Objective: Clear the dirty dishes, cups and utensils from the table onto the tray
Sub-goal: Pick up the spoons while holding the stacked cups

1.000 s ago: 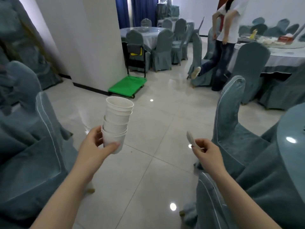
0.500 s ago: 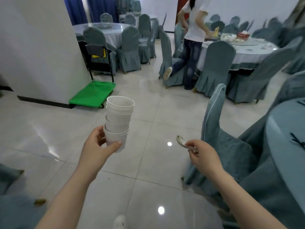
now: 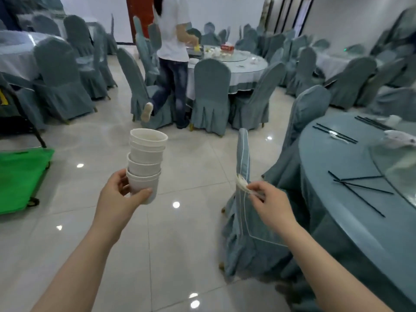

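The left hand grasped the bottom cup of a nested stack of white paper cups, thumb across the front and fingers curled behind, so the whole column stood nearly upright over the pale tiled floor. Holding it by the lowest cup probably let 1 hand carry the whole stack, about 5 cups, at once. The right hand pinched a small white spoon between thumb and fingertips, bowl pointing up and to the left, just in front of the back of a grey-blue covered chair.

To the right lay the round table with a grey-blue cloth, where several thin black chopsticks were scattered near a glass turntable; those looked like utensils not yet collected. No tray could be made out. Both hands being loaded, the cups and spoon seemed to be in transit, and would need setting down before more could be gathered.

Farther off, a person in a white top stood at another round table. A green flat trolley sat at the left.
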Demonstrator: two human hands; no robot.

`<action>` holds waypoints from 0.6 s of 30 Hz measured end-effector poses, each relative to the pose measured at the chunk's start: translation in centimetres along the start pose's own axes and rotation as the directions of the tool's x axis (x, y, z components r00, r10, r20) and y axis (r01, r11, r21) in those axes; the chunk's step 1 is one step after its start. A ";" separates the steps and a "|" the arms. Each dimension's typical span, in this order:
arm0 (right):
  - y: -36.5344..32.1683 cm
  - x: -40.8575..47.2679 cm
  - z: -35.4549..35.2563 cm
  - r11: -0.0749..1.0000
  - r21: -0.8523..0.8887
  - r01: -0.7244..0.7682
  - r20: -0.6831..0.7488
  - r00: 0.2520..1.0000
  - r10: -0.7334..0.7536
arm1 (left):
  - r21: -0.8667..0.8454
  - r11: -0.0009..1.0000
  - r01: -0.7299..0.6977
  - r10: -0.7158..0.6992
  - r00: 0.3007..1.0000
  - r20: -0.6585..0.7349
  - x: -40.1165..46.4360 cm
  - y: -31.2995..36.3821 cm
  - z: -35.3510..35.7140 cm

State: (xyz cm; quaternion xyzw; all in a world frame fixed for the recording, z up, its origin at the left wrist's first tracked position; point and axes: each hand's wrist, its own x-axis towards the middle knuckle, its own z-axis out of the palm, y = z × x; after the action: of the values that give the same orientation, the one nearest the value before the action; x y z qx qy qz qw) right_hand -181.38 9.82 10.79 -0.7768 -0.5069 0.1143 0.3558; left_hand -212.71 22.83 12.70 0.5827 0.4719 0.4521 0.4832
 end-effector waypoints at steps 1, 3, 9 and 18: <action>0.3 1.1 -0.3 1.000 0.000 -0.027 -0.031 0.999 0.027 | -0.007 1.000 0.009 -0.008 0.999 0.036 1.8 -0.3 1.1; 1.3 3.5 -0.7 0.998 0.017 -0.068 -0.079 0.994 0.069 | -0.007 1.000 0.011 -0.010 0.995 0.103 5.6 -0.5 3.3; 6.0 13.0 -1.5 0.979 0.097 -0.180 -0.225 0.954 0.198 | 0.001 1.000 -0.020 0.019 0.977 0.214 17.5 0.1 10.9; 11.2 25.9 -3.7 0.949 0.141 -0.283 -0.338 0.887 0.315 | -0.042 0.999 -0.031 0.044 0.929 0.369 31.9 1.8 23.0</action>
State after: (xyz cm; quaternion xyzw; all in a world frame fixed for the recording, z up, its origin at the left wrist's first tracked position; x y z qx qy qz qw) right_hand -159.58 28.14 10.75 -0.8370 -0.3026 0.0471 0.4535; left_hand -185.22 51.06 13.85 0.6574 0.3531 0.3520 0.5649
